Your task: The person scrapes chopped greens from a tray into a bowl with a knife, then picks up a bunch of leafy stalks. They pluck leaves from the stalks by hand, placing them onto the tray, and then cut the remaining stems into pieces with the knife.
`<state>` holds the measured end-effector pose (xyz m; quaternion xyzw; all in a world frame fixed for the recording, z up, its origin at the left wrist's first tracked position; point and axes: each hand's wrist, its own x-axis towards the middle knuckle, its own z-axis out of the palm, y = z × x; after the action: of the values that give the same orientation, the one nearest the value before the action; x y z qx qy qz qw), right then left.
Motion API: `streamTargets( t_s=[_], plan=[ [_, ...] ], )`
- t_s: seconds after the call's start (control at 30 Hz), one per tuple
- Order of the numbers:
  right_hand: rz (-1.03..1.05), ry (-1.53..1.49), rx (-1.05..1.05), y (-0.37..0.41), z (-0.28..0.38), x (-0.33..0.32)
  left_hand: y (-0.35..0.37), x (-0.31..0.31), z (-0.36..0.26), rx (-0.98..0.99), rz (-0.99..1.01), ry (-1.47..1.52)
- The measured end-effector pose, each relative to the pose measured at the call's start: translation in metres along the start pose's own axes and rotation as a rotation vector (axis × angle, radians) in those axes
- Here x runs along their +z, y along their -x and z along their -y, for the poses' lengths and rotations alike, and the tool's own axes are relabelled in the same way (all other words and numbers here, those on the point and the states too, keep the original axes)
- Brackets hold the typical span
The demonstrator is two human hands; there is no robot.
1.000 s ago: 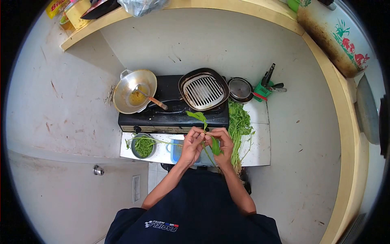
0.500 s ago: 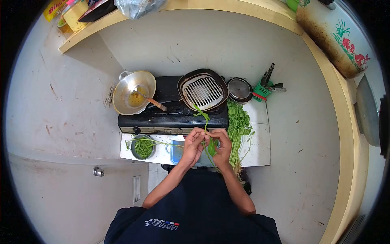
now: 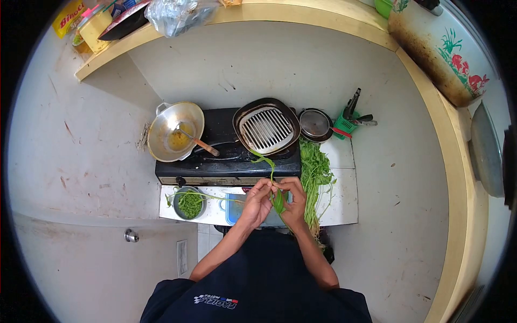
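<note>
My left hand (image 3: 257, 204) and my right hand (image 3: 292, 202) meet at the fingertips in front of the stove, both pinching a green leafy stem (image 3: 273, 171). Its top leaf points up toward the grill pan (image 3: 266, 126), and a broader leaf hangs between my hands. A long thin stem (image 3: 221, 198) stretches from my left hand to the grey bowl (image 3: 178, 213), which holds chopped greens (image 3: 190, 203). Partly hidden beneath my hands is a blue-rimmed container (image 3: 230, 212). Right of my right hand lies a bunch of leafy greens (image 3: 315, 172) with roots toward me.
On the black stove (image 3: 215, 171) stands a wok (image 3: 161, 126) with a wooden-handled utensil (image 3: 204, 145). A small pan (image 3: 314, 124) and a green basket of utensils (image 3: 344, 125) stand at the right. Above runs a shelf (image 3: 301, 15) bearing a large pot (image 3: 431, 48).
The view has tilted slightly, so the stove and counter appear lower. My fingers have shifted a little on the stem, and the broad leaf now hangs closer between my hands.
</note>
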<state>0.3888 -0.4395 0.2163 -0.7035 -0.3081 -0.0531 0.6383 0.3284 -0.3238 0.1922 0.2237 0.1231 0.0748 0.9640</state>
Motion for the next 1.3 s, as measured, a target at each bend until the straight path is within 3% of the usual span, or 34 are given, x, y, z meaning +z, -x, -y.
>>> streamTargets(
  t_s=[0.47, 0.7, 0.8, 0.93, 1.07, 1.3],
  plan=[
    [0.019, 0.021, 0.011, -0.003, -0.008, 0.001, -0.010, -0.010, 0.001, -0.075, -0.093, 0.102],
    [-0.156, -0.241, 0.365, 0.001, -0.012, -0.007, -0.018, -0.019, -0.006, 0.038, -0.086, -0.130],
    [-0.221, -0.464, 0.425, 0.005, -0.033, -0.015, -0.017, -0.020, -0.012, 0.045, -0.092, -0.216],
    [-0.150, -0.468, 0.519, 0.008, -0.053, -0.028, -0.020, -0.018, -0.017, 0.086, -0.097, -0.220],
    [-0.023, -0.265, 0.577, 0.022, -0.082, -0.034, -0.015, -0.013, -0.027, 0.055, -0.171, -0.185],
    [0.295, 0.240, 0.579, 0.094, -0.171, -0.042, -0.010, -0.028, -0.034, 0.076, -0.076, -0.121]
  ],
)
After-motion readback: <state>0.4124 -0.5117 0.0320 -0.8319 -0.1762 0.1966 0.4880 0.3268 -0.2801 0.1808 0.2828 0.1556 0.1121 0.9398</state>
